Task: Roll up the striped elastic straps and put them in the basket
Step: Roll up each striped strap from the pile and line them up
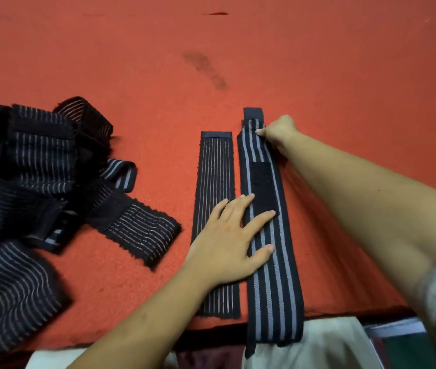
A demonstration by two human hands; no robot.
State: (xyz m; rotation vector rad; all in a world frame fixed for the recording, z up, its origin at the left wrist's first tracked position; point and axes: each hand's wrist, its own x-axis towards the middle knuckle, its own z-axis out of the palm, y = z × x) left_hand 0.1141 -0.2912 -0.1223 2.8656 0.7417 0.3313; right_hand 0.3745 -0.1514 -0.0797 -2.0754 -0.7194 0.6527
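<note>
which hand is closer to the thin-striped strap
Left. The left hand rests flat on the thin-striped strap, fingers reaching onto the wide-striped strap. The right hand pinches the wide-striped strap's far end, off to the side.

single head-worn wide-angle view, looking forward and steeply down onto the red table (265, 49) from just above its near edge. both forearms (142, 318) enter from the lower frame corners, with the left hand (227, 243) and right hand (278, 131) seen at close range near centre.
</note>
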